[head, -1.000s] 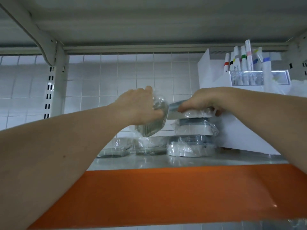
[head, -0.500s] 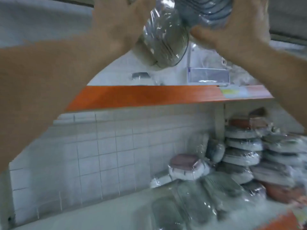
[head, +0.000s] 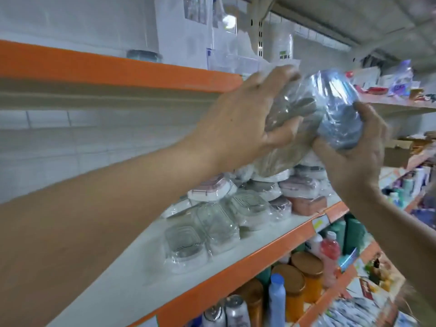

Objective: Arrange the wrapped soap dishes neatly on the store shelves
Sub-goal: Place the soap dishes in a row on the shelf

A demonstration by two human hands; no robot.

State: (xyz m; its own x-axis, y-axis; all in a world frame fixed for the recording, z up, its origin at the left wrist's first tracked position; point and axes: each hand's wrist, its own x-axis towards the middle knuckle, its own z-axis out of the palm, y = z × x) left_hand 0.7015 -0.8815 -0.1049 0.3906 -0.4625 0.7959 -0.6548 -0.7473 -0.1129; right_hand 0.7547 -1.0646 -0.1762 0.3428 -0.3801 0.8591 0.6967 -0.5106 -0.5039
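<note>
Two hands hold wrapped soap dishes in the air above the middle shelf: the left hand curls round a grey dish and the right hand grips a blue dish, the two dishes touching. More wrapped dishes lie piled toward the shelf's right end, reaching its orange front edge, where a yellow price tag is too blurred to read. Bottles and jars crowd the shelf below, their labels unreadable, and the forearms block part of the pile.
</note>
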